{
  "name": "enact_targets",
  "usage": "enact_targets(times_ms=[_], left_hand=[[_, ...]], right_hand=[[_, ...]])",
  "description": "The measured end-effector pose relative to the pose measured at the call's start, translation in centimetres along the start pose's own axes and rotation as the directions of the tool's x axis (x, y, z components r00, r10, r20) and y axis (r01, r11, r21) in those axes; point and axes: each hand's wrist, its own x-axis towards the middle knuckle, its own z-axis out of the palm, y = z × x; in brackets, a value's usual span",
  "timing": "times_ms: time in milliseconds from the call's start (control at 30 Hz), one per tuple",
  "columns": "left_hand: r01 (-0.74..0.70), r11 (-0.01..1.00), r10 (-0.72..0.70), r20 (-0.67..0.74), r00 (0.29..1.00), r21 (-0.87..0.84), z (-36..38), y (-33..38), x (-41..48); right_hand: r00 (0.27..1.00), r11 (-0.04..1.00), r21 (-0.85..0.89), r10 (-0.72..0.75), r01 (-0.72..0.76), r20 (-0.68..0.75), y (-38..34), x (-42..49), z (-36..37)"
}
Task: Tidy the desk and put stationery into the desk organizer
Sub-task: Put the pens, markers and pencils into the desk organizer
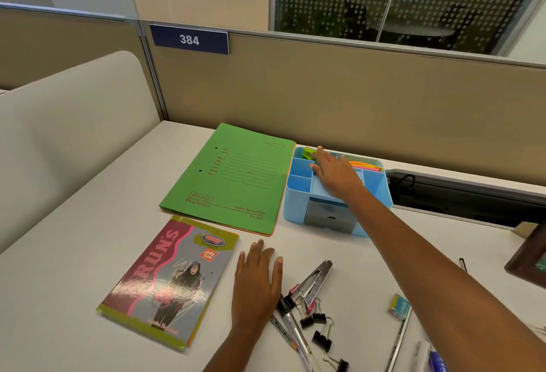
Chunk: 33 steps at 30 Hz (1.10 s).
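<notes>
A light blue desk organizer [298,194] with several compartments and a grey drawer stands at the back of the desk. My right hand [336,173] reaches over it palm down, fingers spread. Its fingertips are at a green item [308,152] in the back left compartment. Coloured sticky notes [366,166] show in the back right compartment. My left hand [257,280] lies flat and empty on the desk. Right of it are a metal stapler [316,280], black binder clips [322,339] and pens [292,327].
A green file folder [236,176] lies left of the organizer, a glossy notebook [168,280] in front of it. A small staples box [399,306] and a ruler [399,342] lie at the right. A dark wooden frame [529,259] and a black cable tray [461,194] border the right side.
</notes>
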Motion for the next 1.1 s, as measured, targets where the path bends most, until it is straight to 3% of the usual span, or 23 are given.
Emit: enact_targets(times_ms=[167,333,400,600,767,900,1100], left_hand=[[0.004,1.0,-0.004,0.012,1.0,0.004,-0.2,0.1,0.0],[0.007,1.0,-0.007,0.005,1.0,-0.013,-0.1,0.1,0.0],[-0.003,1.0,0.003,0.003,1.0,-0.004,-0.1,0.1,0.1],[-0.002,1.0,0.002,0.011,1.0,-0.008,-0.2,0.2,-0.1],[0.001,1.0,-0.001,0.021,1.0,-0.008,-0.1,0.1,-0.1],[0.002,1.0,-0.002,0.023,1.0,-0.008,-0.1,0.0,-0.1],[0.002,1.0,-0.001,0.02,1.0,-0.022,0.0,0.0,-0.1]], right_hand=[[1.0,1.0,-0.012,-0.002,0.003,0.021,-0.3,-0.5,-0.7],[0.936,0.939,0.299,-0.059,0.17,-0.347,-2.4,-6.4,-0.7],[0.918,0.91,0.353,-0.068,0.218,-0.392,-3.1,-9.7,0.3],[0.969,0.912,0.384,-0.052,0.145,-0.242,-3.8,-18.1,4.2],[0.951,0.937,0.188,-0.27,0.296,-0.153,-3.9,-20.7,7.0],[0.944,0.943,0.062,-0.321,0.326,-0.08,-3.8,-20.6,7.9],[0.881,0.89,-0.003,-0.452,0.456,-0.141,-3.3,-19.2,6.6]])
